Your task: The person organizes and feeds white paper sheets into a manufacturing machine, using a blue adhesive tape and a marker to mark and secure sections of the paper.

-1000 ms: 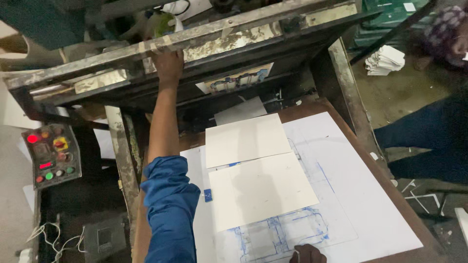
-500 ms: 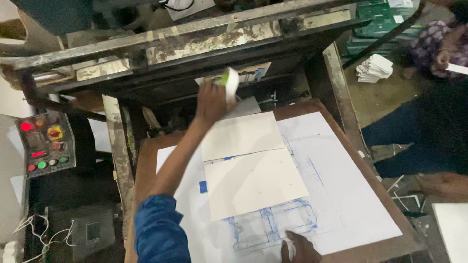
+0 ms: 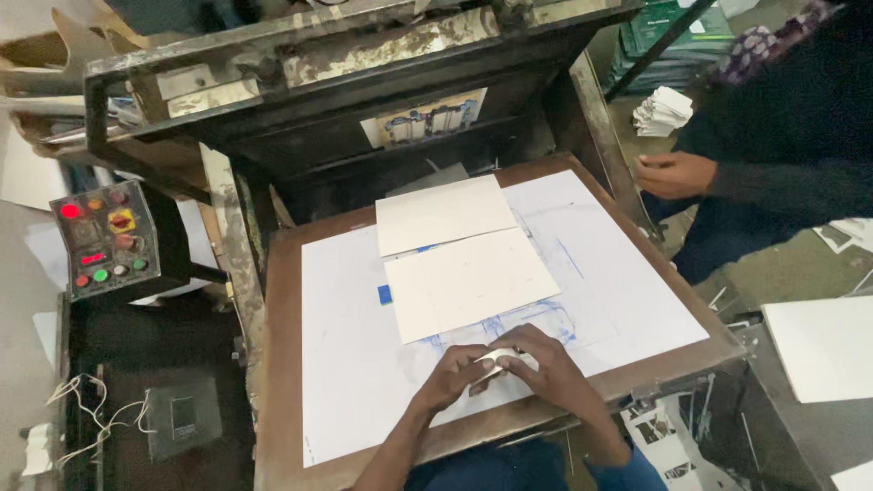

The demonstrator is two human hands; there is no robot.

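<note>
Both my hands meet at the near edge of the press bed. My left hand [image 3: 452,375] and my right hand [image 3: 546,364] pinch a small white piece [image 3: 496,358] between their fingertips. They rest on a large white sheet [image 3: 355,345] with blue drawn outlines, which lies on the brown wooden bed [image 3: 277,364]. Just beyond my hands lie two cream cards: the nearer card [image 3: 468,284] and the farther card [image 3: 443,213], edge to edge.
A rusty dark press frame [image 3: 364,45] looms over the bed's far side. A control box [image 3: 105,238] with coloured buttons stands at left. Another person's hand [image 3: 671,175] hovers at the bed's right edge. Paper stacks [image 3: 664,109] lie beyond.
My left hand came down from the press frame with the small white piece and joined my right hand at the near edge. The other person's hand moved in at right.
</note>
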